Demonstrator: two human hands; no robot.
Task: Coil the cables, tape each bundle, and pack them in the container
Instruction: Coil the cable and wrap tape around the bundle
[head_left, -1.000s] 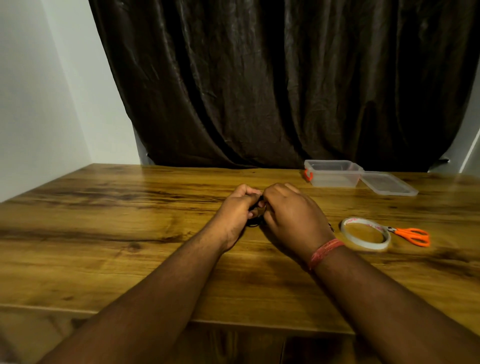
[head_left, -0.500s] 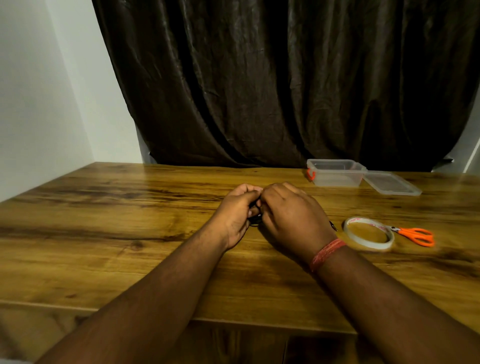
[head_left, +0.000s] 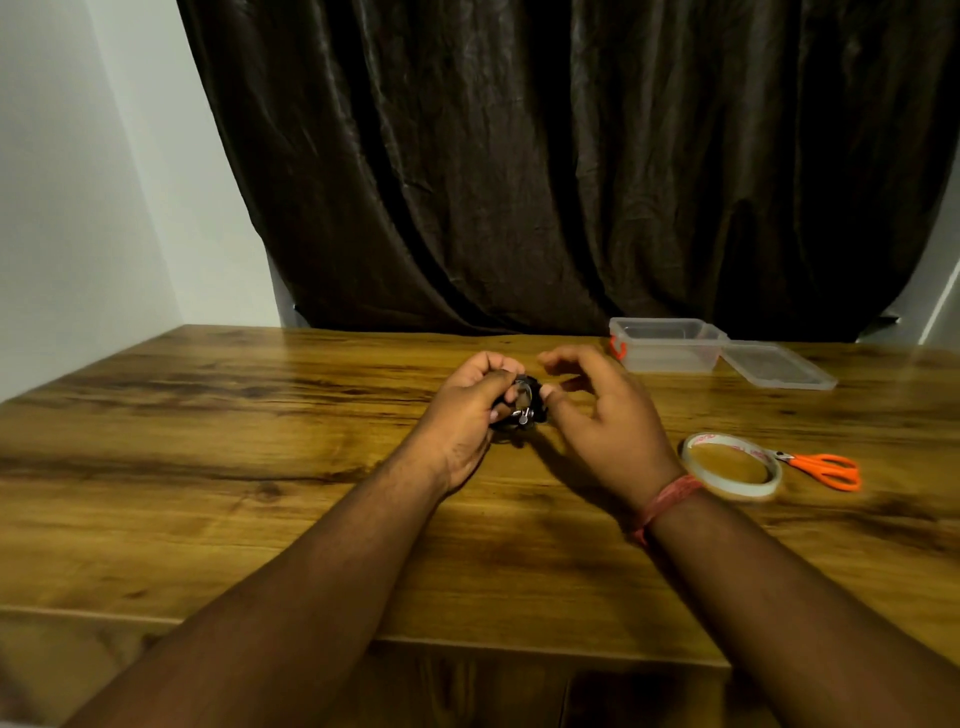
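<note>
Right now my left hand (head_left: 470, 410) grips the coiled black cable bundle (head_left: 522, 410) above the counter (head_left: 260, 467) — my right hand (head_left: 602, 415) hovers loose-fingered beside it. Tape roll (head_left: 731, 473) at three o'clock, container (head_left: 667, 344) at one.

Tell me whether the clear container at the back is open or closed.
Open. The container has no lid on top; its lid lies flat on the table just to its right.

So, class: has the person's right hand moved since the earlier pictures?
Yes. The right hand has opened and drawn back rightward off the coiled cable, towards the tape roll; before, it was closed against the left hand.
</note>
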